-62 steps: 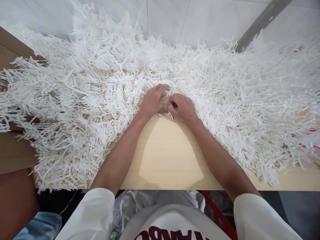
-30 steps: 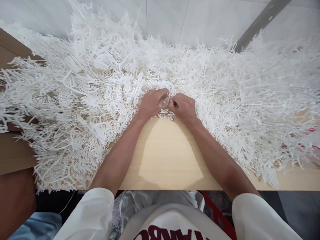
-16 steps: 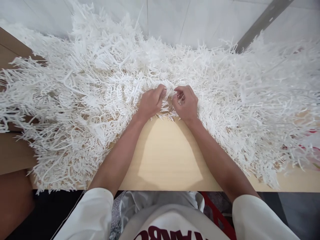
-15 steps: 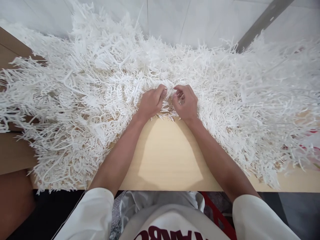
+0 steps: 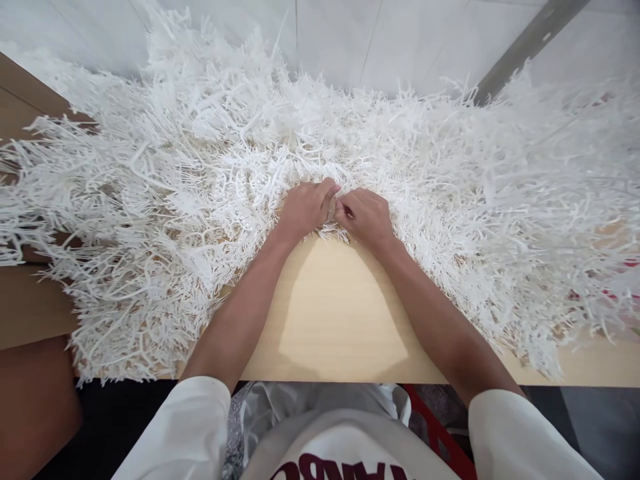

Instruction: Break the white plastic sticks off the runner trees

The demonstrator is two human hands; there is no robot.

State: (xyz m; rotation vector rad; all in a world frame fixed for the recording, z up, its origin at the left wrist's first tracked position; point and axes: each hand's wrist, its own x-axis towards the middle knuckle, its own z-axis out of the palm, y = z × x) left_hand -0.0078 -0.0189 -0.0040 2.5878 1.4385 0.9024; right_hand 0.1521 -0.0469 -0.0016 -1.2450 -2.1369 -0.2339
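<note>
A thick heap of white branching strands (image 5: 200, 167) covers most of the wooden table (image 5: 345, 313). At the front edge of the heap, near the middle, my left hand (image 5: 309, 207) is closed, its thumb and fingers pinched together. My right hand (image 5: 363, 215) is closed too, with curled fingers against those of my left hand. Whatever lies between the fingertips is too small to make out. A few short white pieces (image 5: 333, 232) show on the table just below the hands.
Brown cardboard (image 5: 35, 307) stands at the left edge. A grey metal bar (image 5: 530, 50) slants at the upper right beyond the heap. Red and pink items (image 5: 613, 293) show through strands at the right. Below the table's front edge is a red frame (image 5: 440, 433).
My right hand has moved left and slightly down, and its fingers have curled in. The gap between the hands has closed, and they now meet.
</note>
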